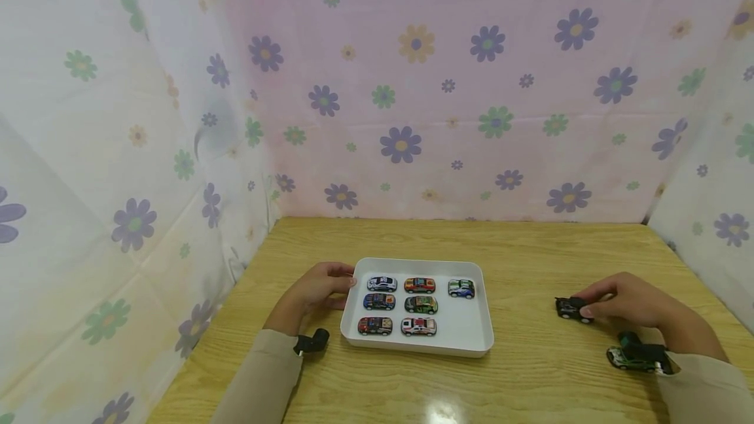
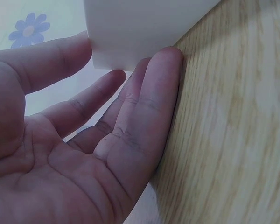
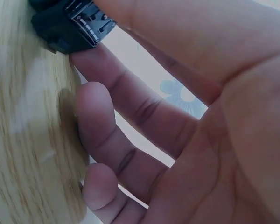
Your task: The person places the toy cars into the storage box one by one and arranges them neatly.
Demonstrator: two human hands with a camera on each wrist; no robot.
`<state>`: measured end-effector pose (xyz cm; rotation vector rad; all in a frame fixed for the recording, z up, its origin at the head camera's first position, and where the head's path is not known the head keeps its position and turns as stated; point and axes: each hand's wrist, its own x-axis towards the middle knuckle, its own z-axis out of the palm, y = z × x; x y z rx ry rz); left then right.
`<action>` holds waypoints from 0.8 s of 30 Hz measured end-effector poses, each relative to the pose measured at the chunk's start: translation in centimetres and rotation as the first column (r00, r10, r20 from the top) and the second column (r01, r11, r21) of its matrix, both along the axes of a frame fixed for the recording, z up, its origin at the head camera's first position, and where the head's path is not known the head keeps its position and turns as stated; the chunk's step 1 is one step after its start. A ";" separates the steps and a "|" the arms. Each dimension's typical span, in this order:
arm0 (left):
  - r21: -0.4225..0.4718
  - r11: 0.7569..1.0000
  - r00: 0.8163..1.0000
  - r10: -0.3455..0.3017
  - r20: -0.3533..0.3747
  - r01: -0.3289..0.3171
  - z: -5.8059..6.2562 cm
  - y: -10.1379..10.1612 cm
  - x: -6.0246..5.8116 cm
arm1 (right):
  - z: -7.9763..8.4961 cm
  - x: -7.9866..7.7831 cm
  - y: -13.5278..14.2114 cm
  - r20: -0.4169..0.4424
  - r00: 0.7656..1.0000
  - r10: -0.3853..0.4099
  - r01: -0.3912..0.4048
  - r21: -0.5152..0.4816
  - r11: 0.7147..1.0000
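My left hand (image 1: 315, 293) rests at the left end of a white tray (image 1: 485, 306), fingertips against its outer wall, thumb by the rim. In the left wrist view the fingers (image 2: 161, 88) reach to the tray's wall (image 2: 130, 28), low along the tabletop. Several toy cars stand in the tray in rows, among them a blue-and-orange car (image 1: 379, 301) and a white-and-green car (image 1: 461, 288) in the right column. Over on the right, my right hand (image 1: 636, 303) pinches a black toy car (image 1: 568, 308) between thumb and fingers; its end (image 3: 79, 28) shows in the right wrist view, close to the table.
A green toy car (image 1: 618, 358) lies on the wooden table (image 1: 530, 385), partly hidden behind the right wrist camera (image 1: 648, 352). Flower-printed cloth (image 1: 412, 84) hangs behind the table and along both sides.
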<state>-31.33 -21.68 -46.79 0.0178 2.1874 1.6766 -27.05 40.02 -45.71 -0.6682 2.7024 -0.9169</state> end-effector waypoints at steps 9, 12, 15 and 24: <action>-0.004 1.000 1.000 -0.001 0.004 0.001 0.0 0.0 -0.1 | 0.6 -0.1 -1.3 0.054 0.998 0.027 -0.023 -0.058 0.998; -0.012 1.000 1.000 0.001 -0.001 -0.001 0.0 0.0 0.0 | 0.7 -0.1 -1.6 0.066 0.998 0.009 -0.005 -0.059 0.998; -0.013 1.000 1.000 0.005 0.001 -0.005 0.1 0.1 0.0 | 0.9 0.1 -2.0 0.063 0.997 -0.038 0.041 -0.046 0.998; -0.002 1.000 1.000 -0.001 0.005 0.001 0.0 0.0 0.0 | 2.0 0.2 -3.5 -0.017 0.989 -0.148 0.148 -0.011 0.989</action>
